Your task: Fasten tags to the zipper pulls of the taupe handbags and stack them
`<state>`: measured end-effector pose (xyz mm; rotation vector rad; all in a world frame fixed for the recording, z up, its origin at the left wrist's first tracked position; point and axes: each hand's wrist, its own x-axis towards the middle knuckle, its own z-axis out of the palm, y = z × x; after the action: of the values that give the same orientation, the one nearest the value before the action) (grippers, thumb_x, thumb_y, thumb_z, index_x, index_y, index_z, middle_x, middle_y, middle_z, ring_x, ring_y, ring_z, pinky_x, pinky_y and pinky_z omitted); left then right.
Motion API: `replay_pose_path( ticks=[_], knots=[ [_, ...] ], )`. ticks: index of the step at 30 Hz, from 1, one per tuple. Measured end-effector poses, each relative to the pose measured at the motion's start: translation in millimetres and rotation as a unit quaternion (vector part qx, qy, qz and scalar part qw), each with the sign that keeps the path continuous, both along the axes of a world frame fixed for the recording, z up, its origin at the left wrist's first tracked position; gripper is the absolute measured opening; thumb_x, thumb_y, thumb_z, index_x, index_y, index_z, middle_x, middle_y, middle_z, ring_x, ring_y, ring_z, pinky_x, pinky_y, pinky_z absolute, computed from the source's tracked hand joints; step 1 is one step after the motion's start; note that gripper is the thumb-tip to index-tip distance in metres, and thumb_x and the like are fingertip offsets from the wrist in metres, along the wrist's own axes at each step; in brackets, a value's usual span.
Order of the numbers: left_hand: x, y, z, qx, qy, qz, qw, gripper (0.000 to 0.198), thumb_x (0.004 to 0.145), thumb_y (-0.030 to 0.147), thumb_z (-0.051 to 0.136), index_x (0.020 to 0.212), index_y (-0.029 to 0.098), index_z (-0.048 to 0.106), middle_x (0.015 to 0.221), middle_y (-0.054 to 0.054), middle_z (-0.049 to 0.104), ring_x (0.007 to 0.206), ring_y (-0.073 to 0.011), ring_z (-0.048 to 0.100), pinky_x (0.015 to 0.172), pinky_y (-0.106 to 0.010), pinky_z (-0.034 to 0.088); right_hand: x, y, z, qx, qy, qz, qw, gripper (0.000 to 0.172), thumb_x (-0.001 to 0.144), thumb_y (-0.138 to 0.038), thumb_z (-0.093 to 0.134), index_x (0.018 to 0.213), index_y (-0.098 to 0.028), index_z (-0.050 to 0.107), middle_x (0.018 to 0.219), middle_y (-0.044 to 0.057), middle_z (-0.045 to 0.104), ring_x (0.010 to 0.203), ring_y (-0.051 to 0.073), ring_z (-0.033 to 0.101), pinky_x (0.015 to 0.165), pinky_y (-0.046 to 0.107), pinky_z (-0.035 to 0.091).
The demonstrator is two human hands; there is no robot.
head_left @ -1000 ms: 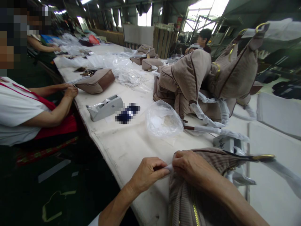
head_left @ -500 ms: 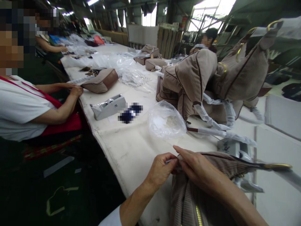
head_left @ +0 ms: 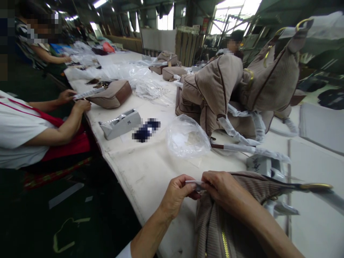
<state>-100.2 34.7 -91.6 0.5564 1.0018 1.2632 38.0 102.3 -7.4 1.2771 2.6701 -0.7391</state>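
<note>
A taupe corduroy handbag (head_left: 212, 222) with a gold zipper (head_left: 225, 244) lies before me at the table's near edge. My left hand (head_left: 176, 195) is closed, pinching the free end of a thin whitish strip (head_left: 194, 183) between thumb and fingers. Close beside it, my right hand (head_left: 224, 188) rests over the bag's upper corner, its bent fingers closed at the strip's other end. Whether the strip is film or paper, and how it joins the bag, I cannot tell. A wrapped strap with a gold ring (head_left: 317, 186) extends to the right.
Grey tape dispensers stand at the left (head_left: 120, 123) and behind my bag (head_left: 264, 165). A clear plastic bag (head_left: 188, 138) lies ahead, before piled taupe handbags (head_left: 217, 86). At left, a co-worker's hands (head_left: 80, 102) hold another handbag (head_left: 111, 94) at the table edge (head_left: 118, 172).
My right hand's fingers have gone from stretched out to bent and closed at the strip. More of the strip shows between my hands. The co-worker's hands have moved apart, with a pale strip between them.
</note>
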Motion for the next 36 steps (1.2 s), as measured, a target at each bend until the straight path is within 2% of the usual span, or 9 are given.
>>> replay_pose_path(
  ticks=[5, 8, 12, 16, 21, 26, 30, 33, 36],
  knots=[
    [2, 2, 6.1, 0.027, 0.056, 0.012, 0.998, 0.013, 0.073, 0.023, 0.068, 0.07, 0.012, 0.063, 0.057, 0.001, 0.062, 0.052, -0.0108, 0.059, 0.054, -0.021, 0.045, 0, 0, 4.8, -0.019, 0.054, 0.035, 0.998, 0.013, 0.079, -0.012, 0.049, 0.082, -0.017, 0.06, 0.078, 0.004, 0.064, 0.072, 0.015, 0.058, 0.063, 0.023, 0.033],
    [2, -1, 8.3, 0.054, 0.104, 0.011, 0.993, 0.014, 0.077, 0.026, 0.066, 0.076, 0.012, 0.065, 0.065, 0.0, 0.064, 0.057, -0.0115, 0.06, 0.058, -0.022, 0.048, 0, 2, 4.6, -0.042, 0.041, 0.023, 0.998, 0.013, 0.078, -0.012, 0.049, 0.071, -0.017, 0.059, 0.068, 0.002, 0.063, 0.063, 0.013, 0.056, 0.058, 0.022, 0.03],
    [2, -6, 8.3, 0.078, 0.083, -0.002, 0.993, 0.015, 0.078, 0.022, 0.064, 0.09, 0.014, 0.065, 0.077, -0.002, 0.067, 0.066, -0.0132, 0.063, 0.064, -0.025, 0.052, -1, 3, 2.4, -0.035, 0.04, 0.002, 0.999, 0.016, 0.078, -0.015, 0.049, 0.064, -0.017, 0.057, 0.06, 0.002, 0.06, 0.055, 0.011, 0.051, 0.053, 0.022, 0.026],
    [8, -6, 6.2, 0.081, 0.107, 0.045, 0.99, 0.006, 0.079, 0.018, 0.058, 0.08, 0.015, 0.063, 0.069, 0.001, 0.064, 0.055, -0.0095, 0.058, 0.055, -0.021, 0.049, 0, 0, 1.5, -0.04, 0.05, 0.001, 0.998, 0.018, 0.079, -0.015, 0.047, 0.062, -0.017, 0.056, 0.057, 0.001, 0.057, 0.052, 0.011, 0.048, 0.051, 0.022, 0.025],
    [17, -4, 2.8, 0.065, 0.101, 0.084, 0.989, 0.005, 0.079, 0.014, 0.055, 0.079, 0.017, 0.059, 0.064, 0.004, 0.063, 0.051, -0.0077, 0.053, 0.052, -0.019, 0.044, 5, -4, -0.9, -0.015, 0.064, 0.009, 0.998, 0.02, 0.085, -0.018, 0.044, 0.068, -0.017, 0.055, 0.06, 0.0, 0.059, 0.053, 0.01, 0.05, 0.052, 0.021, 0.025],
    [22, -6, 4.5, 0.042, 0.093, 0.07, 0.992, 0.006, 0.076, 0.013, 0.054, 0.076, 0.017, 0.059, 0.063, 0.003, 0.063, 0.051, -0.0078, 0.052, 0.052, -0.019, 0.042, 12, -5, 3.5, 0.044, 0.019, 0.073, 0.996, 0.019, 0.08, -0.009, 0.046, 0.069, -0.018, 0.058, 0.059, 0.0, 0.058, 0.05, 0.01, 0.046, 0.05, 0.024, 0.021],
    [26, -6, 9.6, 0.004, 0.043, 0.068, 0.997, 0.005, 0.072, 0.012, 0.056, 0.073, 0.016, 0.06, 0.06, 0.003, 0.062, 0.049, -0.0071, 0.05, 0.05, -0.019, 0.039, 9, -9, 12.4, 0.063, -0.065, 0.106, 0.99, 0.012, 0.078, -0.011, 0.055, 0.076, -0.02, 0.063, 0.067, 0.002, 0.064, 0.054, 0.012, 0.053, 0.049, 0.027, 0.018],
    [28, -6, 12.3, -0.034, -0.036, 0.055, 0.997, 0.004, 0.069, 0.012, 0.059, 0.071, 0.016, 0.059, 0.059, 0.002, 0.064, 0.046, -0.0066, 0.049, 0.048, -0.018, 0.037, 3, -15, 15.4, 0.085, -0.133, 0.12, 0.98, 0.018, 0.081, -0.009, 0.054, 0.093, -0.018, 0.063, 0.071, 0.004, 0.066, 0.059, 0.016, 0.058, 0.047, 0.028, 0.017],
    [24, -8, 11.5, -0.081, -0.112, 0.032, 0.99, 0.008, 0.065, 0.012, 0.061, 0.071, 0.016, 0.058, 0.056, 0.003, 0.063, 0.043, -0.0071, 0.05, 0.047, -0.019, 0.038, 1, -19, 13.7, 0.09, -0.136, 0.129, 0.978, 0.017, 0.081, -0.005, 0.053, 0.091, -0.017, 0.061, 0.078, 0.005, 0.067, 0.066, 0.018, 0.06, 0.049, 0.028, 0.021]
  ],
)
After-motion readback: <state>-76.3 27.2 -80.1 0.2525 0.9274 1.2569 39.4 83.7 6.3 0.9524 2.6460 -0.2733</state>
